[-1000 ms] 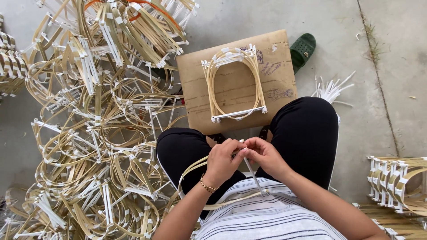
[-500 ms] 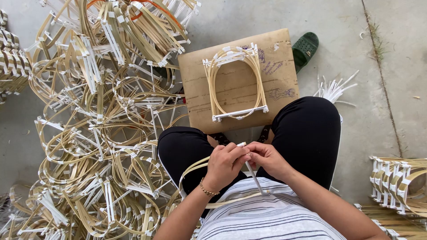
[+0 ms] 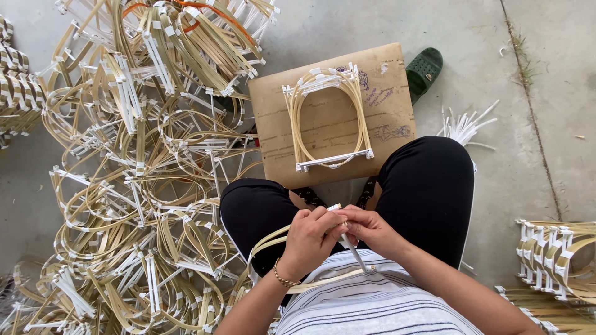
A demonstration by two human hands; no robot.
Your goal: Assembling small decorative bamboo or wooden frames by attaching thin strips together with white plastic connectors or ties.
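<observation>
Both hands (image 3: 338, 232) pinch white strip (image 3: 355, 253); brown cardboard sheet (image 3: 385, 105) ahead.

Left hand (image 3: 310, 239) and right hand (image 3: 367, 228) pinch a white strip (image 3: 351, 245) together

1 head view, looking straight down, close over lap and floor

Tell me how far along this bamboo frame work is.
Done: one finished frame lies on the cardboard board, and a big pile of bent frames sits on the floor beside it. In hand: the left hand and right hand pinch a white strip onto a bamboo loop. Left: loose white strips.
</observation>
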